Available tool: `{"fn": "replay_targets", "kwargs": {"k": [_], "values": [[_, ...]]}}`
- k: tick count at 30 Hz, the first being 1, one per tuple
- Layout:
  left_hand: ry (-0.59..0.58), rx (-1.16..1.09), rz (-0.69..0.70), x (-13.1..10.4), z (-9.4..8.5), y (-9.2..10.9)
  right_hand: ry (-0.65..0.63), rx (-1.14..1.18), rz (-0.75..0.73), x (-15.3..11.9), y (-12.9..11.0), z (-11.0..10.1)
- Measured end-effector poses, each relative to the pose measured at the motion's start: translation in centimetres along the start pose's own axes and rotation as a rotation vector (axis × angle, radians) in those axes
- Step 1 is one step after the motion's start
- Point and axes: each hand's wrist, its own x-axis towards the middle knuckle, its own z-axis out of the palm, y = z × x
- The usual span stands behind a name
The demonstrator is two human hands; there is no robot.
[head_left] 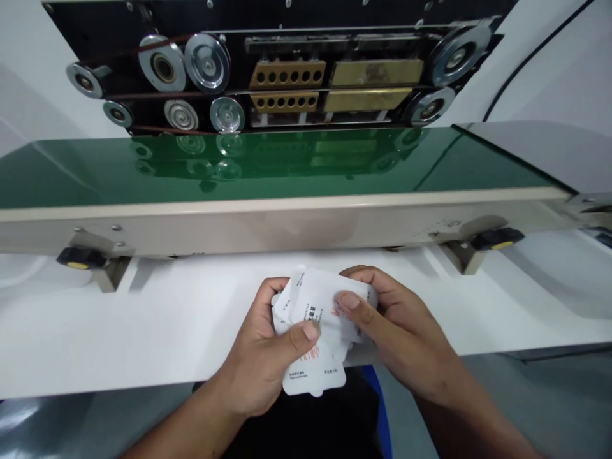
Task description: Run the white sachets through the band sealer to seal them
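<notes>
Several white printed packets (315, 376) overlap in a loose, fanned stack near the front edge of the white table. My left hand (268, 357) grips the stack from its left side, its thumb pressed on top. From the right, my right hand (396, 325) pinches the uppermost packets, thumb above and fingers behind. Red and black print shows on the packets. My thumbs cover part of the print, and the fingers beneath the stack are mostly hidden.
Beyond my hands a green conveyor belt (287, 172) runs across, above the white table (191, 319). Behind it stands a machine with metal wheels (208, 62) and brass blocks (375, 73). Black knobs (81, 257) sit under the conveyor's front rail.
</notes>
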Motion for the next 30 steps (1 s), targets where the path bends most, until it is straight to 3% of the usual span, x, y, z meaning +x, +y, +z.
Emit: {"fn": "replay_targets", "kwargs": {"k": [4, 6, 8, 10, 15, 19, 23, 27, 30], "values": [[0.037, -0.003, 0.031, 0.1, 0.2, -0.1, 0.213, 0.208, -0.041, 0.3, 1.4, 0.9], [0.068, -0.004, 0.048, 0.2, 0.3, 0.0, 0.309, 0.207, -0.070, 0.2, 1.7, 0.9], [0.084, 0.028, 0.047, 0.1, 0.4, 0.1, 0.326, 0.105, -0.078, 0.0, 1.6, 0.4], [0.083, 0.081, 0.033, 0.1, 0.4, 0.2, 0.255, -0.034, -0.053, -0.3, 1.1, -0.5], [0.063, 0.150, 0.005, -0.1, 0.2, 0.2, -0.103, -0.318, 0.055, -0.4, -0.7, -2.7], [0.040, 0.157, -0.002, -0.2, 0.1, 0.1, -0.264, -0.397, 0.080, -0.3, -2.1, -2.8], [0.078, 0.168, 0.000, -0.4, 0.6, 0.1, -0.320, -0.253, 0.109, -0.5, -2.5, -2.2], [0.149, 0.126, -0.001, -0.8, 1.2, 0.3, -0.213, 0.162, 0.156, -0.3, -1.7, -2.4], [0.140, 0.116, -0.027, -1.0, 1.4, 0.3, -0.186, 0.285, 0.175, 0.4, -0.8, -2.7]]}}
